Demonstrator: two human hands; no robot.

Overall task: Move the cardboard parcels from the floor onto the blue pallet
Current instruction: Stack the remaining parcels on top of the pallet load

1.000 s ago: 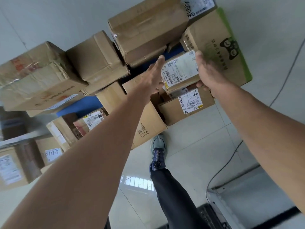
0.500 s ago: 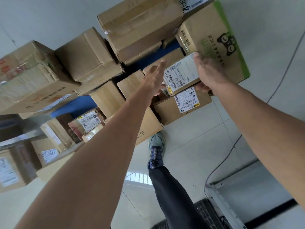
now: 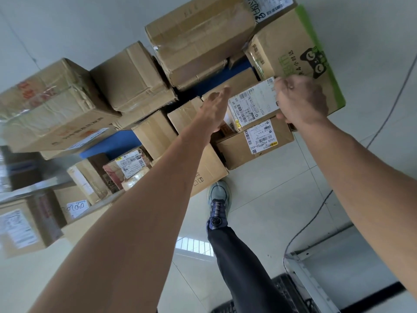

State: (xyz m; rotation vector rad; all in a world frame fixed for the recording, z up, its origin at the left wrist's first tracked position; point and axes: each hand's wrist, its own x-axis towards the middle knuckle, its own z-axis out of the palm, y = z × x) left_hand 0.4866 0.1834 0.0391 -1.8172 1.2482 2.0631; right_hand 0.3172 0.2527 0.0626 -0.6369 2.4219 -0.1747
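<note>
Small parcel point(image 3: 255, 102) is partly covered: the right hand point(image 3: 302, 100) hides its right end, the left hand point(image 3: 214, 111) its left end, and its far side is lost against the boxes behind. Whether it rests on the labelled box point(image 3: 234, 152) under it or is held just clear cannot be told. Most of the blue pallet point(image 3: 108, 146) is buried under cartons. Only two blue strips show between them, and its edges are out of sight. The fine print on the labels is hard to make out, and the cartons at the far left are blurred. A big taped box point(image 3: 198, 35) is cut off by the top edge of the view.

The right hand grips the parcel's right end, fingers curled round it. The left hand is flat, fingers straight and together, pressed against the left end. Both forearms stretch out over a pale tiled floor point(image 3: 270, 199), with one shoe point(image 3: 217, 197) just short of the stack.

The parcel is a low brown carton, its top face nearly filled by a white shipping label with barcodes and a yellow corner mark. It lies in the stack at the near right of the pallet, just beside a green-edged box point(image 3: 291, 41) with a cat face printed on it.
</note>
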